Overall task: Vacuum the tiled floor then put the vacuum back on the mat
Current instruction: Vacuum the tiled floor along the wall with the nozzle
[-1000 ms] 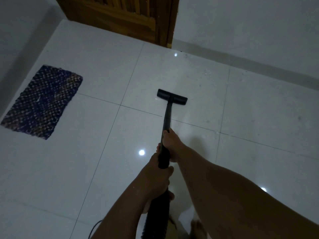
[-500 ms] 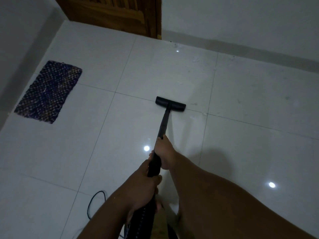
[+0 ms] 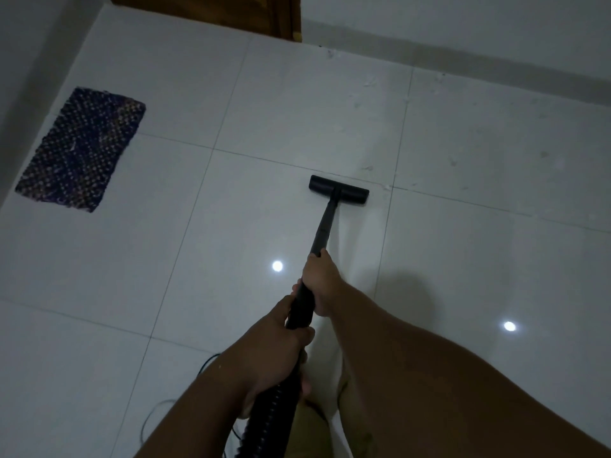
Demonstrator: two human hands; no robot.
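A black vacuum wand (image 3: 325,223) runs from my hands down to a flat black floor head (image 3: 338,189), which rests on the glossy white tiled floor (image 3: 479,226) just below a grout line. My right hand (image 3: 321,281) grips the wand higher up the tube. My left hand (image 3: 279,338) grips it lower, where the ribbed black hose (image 3: 269,421) begins. A dark blue woven mat (image 3: 82,148) lies on the floor at the left, by the wall, well apart from the head.
A wooden door (image 3: 264,14) stands at the top. A grey skirting (image 3: 496,71) lines the far wall. Small specks of debris (image 3: 368,83) lie on the tiles beyond the head. A thin black cable (image 3: 152,421) loops on the floor at the lower left.
The floor head has been drawn back toward me, from beyond the grout line to just on my side of it. The view has shifted, and more cable shows at the lower left.
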